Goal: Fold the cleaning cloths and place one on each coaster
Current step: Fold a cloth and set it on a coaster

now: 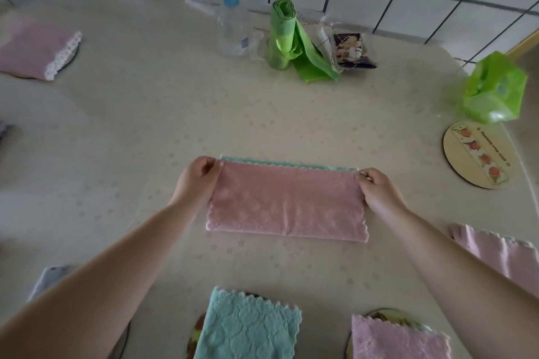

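Observation:
A pink cloth (287, 202) lies folded in half on the table's middle, a teal edge showing along its far side. My left hand (201, 178) pinches its far left corner and my right hand (376, 188) pinches its far right corner. A bare round coaster (475, 154) with a flower strip sits at the right. A folded teal cloth (248, 326) covers a coaster at the near edge. Beside it a folded pink cloth (396, 339) rests on another coaster (390, 315). At far left a pink cloth with white lace (35, 48) lies on a coaster.
At the back stand a clear pump bottle (232, 23), a green bag roll (287, 38) and a small packet (351, 51). A green plastic bag (495, 89) sits at the right. Loose pink cloths (501, 253) lie at the right edge. A tiled wall borders the table.

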The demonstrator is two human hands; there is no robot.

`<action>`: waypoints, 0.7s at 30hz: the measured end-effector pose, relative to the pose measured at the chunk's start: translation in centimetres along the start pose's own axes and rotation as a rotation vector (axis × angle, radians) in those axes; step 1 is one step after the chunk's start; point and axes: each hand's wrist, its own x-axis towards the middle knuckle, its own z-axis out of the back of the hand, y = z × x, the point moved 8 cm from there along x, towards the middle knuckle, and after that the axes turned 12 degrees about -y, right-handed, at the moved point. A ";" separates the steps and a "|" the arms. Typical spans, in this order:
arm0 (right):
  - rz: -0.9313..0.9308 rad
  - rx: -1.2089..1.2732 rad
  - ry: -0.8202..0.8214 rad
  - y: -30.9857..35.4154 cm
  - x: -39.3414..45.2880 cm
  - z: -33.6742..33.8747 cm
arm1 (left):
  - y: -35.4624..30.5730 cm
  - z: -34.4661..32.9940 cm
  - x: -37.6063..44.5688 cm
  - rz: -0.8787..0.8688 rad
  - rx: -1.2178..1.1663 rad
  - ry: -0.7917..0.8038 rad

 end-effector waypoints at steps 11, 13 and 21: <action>0.047 -0.221 0.021 1.1 1.3 -0.5 | -1.3 -0.4 1.3 -0.029 0.215 0.010; 0.021 -0.226 0.018 0.8 1.3 -0.5 | -1.4 -0.5 1.4 -0.018 0.220 0.026; 0.157 0.094 -0.287 2.9 -5.1 3.6 | -1.9 2.3 -3.2 -0.154 0.030 -0.213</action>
